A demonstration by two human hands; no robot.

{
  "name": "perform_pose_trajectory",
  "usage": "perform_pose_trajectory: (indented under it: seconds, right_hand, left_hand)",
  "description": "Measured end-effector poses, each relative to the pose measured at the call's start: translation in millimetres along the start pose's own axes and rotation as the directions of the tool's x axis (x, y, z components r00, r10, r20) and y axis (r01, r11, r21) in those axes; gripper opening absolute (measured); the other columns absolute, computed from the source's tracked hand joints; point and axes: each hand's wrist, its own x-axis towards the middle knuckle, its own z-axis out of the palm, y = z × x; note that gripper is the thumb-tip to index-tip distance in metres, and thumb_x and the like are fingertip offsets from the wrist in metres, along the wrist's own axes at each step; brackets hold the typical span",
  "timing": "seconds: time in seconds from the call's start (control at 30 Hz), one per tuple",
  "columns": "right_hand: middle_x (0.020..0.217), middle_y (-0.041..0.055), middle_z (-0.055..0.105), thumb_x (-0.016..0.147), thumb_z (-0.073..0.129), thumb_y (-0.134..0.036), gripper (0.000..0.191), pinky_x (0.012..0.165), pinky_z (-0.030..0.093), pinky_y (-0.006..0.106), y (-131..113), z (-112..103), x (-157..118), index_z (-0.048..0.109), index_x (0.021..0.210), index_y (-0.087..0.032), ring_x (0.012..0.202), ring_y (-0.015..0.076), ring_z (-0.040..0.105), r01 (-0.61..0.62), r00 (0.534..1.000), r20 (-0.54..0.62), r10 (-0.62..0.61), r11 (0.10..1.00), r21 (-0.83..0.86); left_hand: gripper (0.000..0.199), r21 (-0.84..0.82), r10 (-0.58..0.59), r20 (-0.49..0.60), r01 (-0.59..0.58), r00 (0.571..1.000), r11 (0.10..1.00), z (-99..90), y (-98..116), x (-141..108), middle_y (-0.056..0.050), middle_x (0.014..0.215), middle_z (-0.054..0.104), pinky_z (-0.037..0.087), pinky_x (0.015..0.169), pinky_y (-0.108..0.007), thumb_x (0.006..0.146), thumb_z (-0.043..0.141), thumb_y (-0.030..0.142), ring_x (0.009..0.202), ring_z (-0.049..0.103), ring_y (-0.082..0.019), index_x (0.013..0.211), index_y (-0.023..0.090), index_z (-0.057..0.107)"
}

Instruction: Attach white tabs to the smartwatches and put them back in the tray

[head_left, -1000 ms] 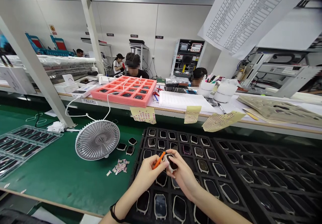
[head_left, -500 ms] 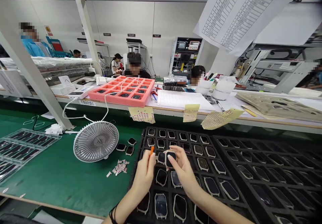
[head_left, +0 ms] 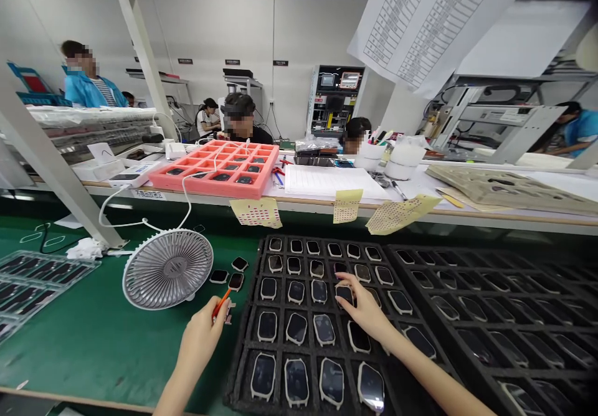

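Note:
Over the green mat, my left hand (head_left: 205, 326) is closed round an orange stick-like tool (head_left: 221, 304), whose tip points up beside the loose watch faces (head_left: 236, 281). Small pale pieces (head_left: 228, 317) lie partly behind those fingers. My right hand (head_left: 364, 310) reaches over the black foam tray (head_left: 256, 301), thumb and fingers round the edges of a watch face (head_left: 344, 292) at one of its slots. Other dark watch faces with light frames fill slots around it.
A grey fan (head_left: 169, 269) stands left of the tray. Clear trays (head_left: 44, 285) lie at far left, a second black tray (head_left: 486, 304) at right. The shelf (head_left: 308, 204) holds a pink tray (head_left: 219, 170) and papers. Several people are beyond it.
My hands have moved apart. The left, with the orange tool, has gone left off the tray to the small pieces; the right has moved right and lowered with the watch face to the tray.

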Motion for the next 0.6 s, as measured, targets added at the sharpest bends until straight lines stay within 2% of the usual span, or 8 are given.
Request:
perform_pose_trajectory:
  seconds: [0.07,0.13,0.23,0.3,0.33,0.4,0.53,0.6]
  right_hand:
    - [0.103,0.0082,0.062,0.082,0.049,-0.027,0.042,0.078,0.05,0.039,4.5,-6.3,0.5,0.044,0.123,-0.023,0.09,0.0239,0.062,0.044,0.998,-0.027,-0.048,0.992,-0.122]
    - [0.104,0.011,0.06,0.085,0.047,-0.026,0.035,0.08,0.05,0.04,11.1,-16.8,-0.1,0.048,0.119,-0.02,0.093,0.0256,0.061,0.068,0.994,-0.056,-0.091,0.941,-0.331]
    - [0.09,0.0125,0.06,0.087,0.048,-0.029,0.016,0.071,0.05,0.042,23.2,-33.4,-4.2,0.056,0.094,-0.017,0.086,0.0307,0.06,-0.01,0.995,-0.081,-0.061,0.739,-0.673]
    - [0.082,0.0124,0.059,0.088,0.05,-0.036,0.02,0.064,0.049,0.041,30.8,-40.3,-8.3,0.056,0.083,-0.017,0.079,0.0317,0.061,-0.068,0.996,-0.091,-0.006,0.61,-0.789]
    - [0.081,0.0125,0.059,0.088,0.05,-0.039,0.023,0.062,0.049,0.04,34.0,-42.1,-10.2,0.056,0.081,-0.017,0.077,0.0316,0.061,-0.079,0.996,-0.091,0.009,0.58,-0.81]
    - [0.082,0.0123,0.059,0.088,0.049,-0.042,0.025,0.061,0.049,0.039,39.1,-43.2,-13.0,0.056,0.08,-0.019,0.077,0.0308,0.061,-0.074,0.996,-0.086,0.008,0.597,-0.799]
    - [0.082,0.0083,0.059,0.081,0.056,-0.041,0.02,0.066,0.049,0.036,44.3,-41.0,-12.7,0.051,0.08,-0.022,0.081,0.0279,0.061,-0.075,0.993,-0.114,0.004,0.776,-0.626]
    - [0.078,0.0052,0.058,0.079,0.057,-0.039,0.018,0.063,0.047,0.034,44.7,-40.0,-10.9,0.048,0.079,-0.024,0.075,0.0248,0.06,-0.105,0.99,-0.131,0.042,0.85,-0.516]
  left_hand:
    - [0.031,0.058,-0.029,0.037,0.027,0.999,0.998,-1.1,-3.2,2.0,0.002,0.052,0.05,0.031,0.048,-0.022,0.09,0.029,0.046,0.05,0.056,-0.02,0.07,0.025,0.038]
    - [0.03,0.112,-0.068,0.074,0.059,0.995,0.992,-1.7,-7.4,3.8,0.001,0.055,0.053,0.032,0.047,-0.022,0.091,0.028,0.044,0.053,0.058,-0.021,0.07,0.025,0.038]
    - [0.029,0.176,-0.108,0.098,0.089,0.989,0.98,-0.7,-14.0,4.9,-0.002,0.064,0.06,0.033,0.05,-0.022,0.092,0.028,0.043,0.061,0.062,-0.022,0.072,0.024,0.039]
    - [0.028,0.209,-0.12,0.11,0.095,0.987,0.973,0.3,-16.8,4.8,-0.004,0.07,0.063,0.034,0.051,-0.022,0.092,0.028,0.042,0.065,0.063,-0.023,0.074,0.024,0.039]
    - [0.027,0.221,-0.124,0.115,0.097,0.986,0.97,0.6,-17.5,4.7,-0.005,0.072,0.064,0.034,0.051,-0.023,0.092,0.028,0.041,0.066,0.064,-0.024,0.075,0.024,0.04]
    - [0.026,0.224,-0.141,0.114,0.112,0.983,0.968,0.4,-17.4,4.6,-0.006,0.077,0.066,0.035,0.051,-0.023,0.092,0.029,0.042,0.068,0.065,-0.025,0.078,0.024,0.042]
    - [0.029,0.111,-0.156,0.065,0.148,0.986,0.983,-2.4,-13.3,4.7,-0.007,0.085,0.069,0.04,0.055,-0.026,0.091,0.031,0.047,0.076,0.066,-0.026,0.09,0.024,0.048]
    - [0.032,0.043,-0.132,0.046,0.13,0.99,0.991,-3.7,-10.4,4.5,-0.007,0.085,0.069,0.042,0.058,-0.027,0.09,0.031,0.049,0.077,0.066,-0.026,0.092,0.024,0.05]
